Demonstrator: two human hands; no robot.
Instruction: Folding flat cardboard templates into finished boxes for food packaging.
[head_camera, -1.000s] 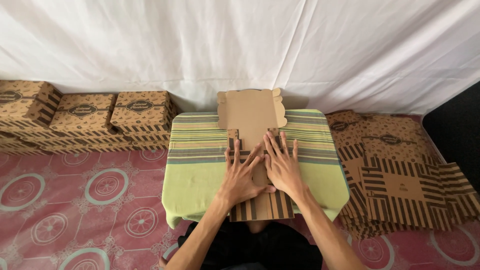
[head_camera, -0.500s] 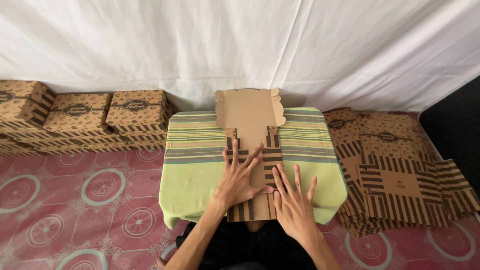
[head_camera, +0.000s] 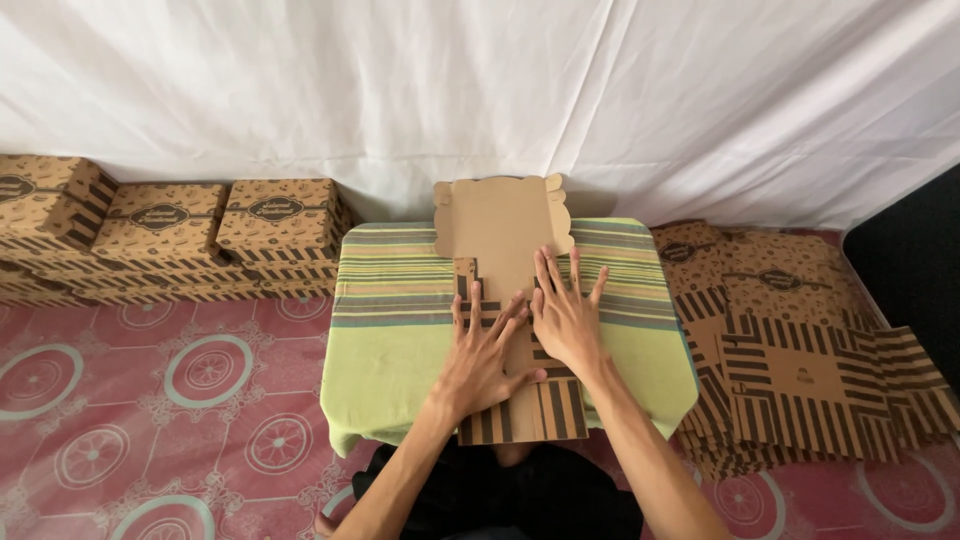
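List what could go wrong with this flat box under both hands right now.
The flat cardboard box overhangs the near and far edges of the cloth-covered table, so uneven pressure might tip or slide it. The left hand and right hand press close together; a fold might crease crooked or pinch a finger.

Home-style packing spot on the floor, not a factory. White cloth backdrop (head_camera: 300, 90), patterned pink floor mat (head_camera: 150, 400), low table under a striped green cloth (head_camera: 400, 330). Row of assembled printed cardboard boxes (head_camera: 170, 225) at left, pile of flat box blanks (head_camera: 800, 350) at right: small box-folding setup.
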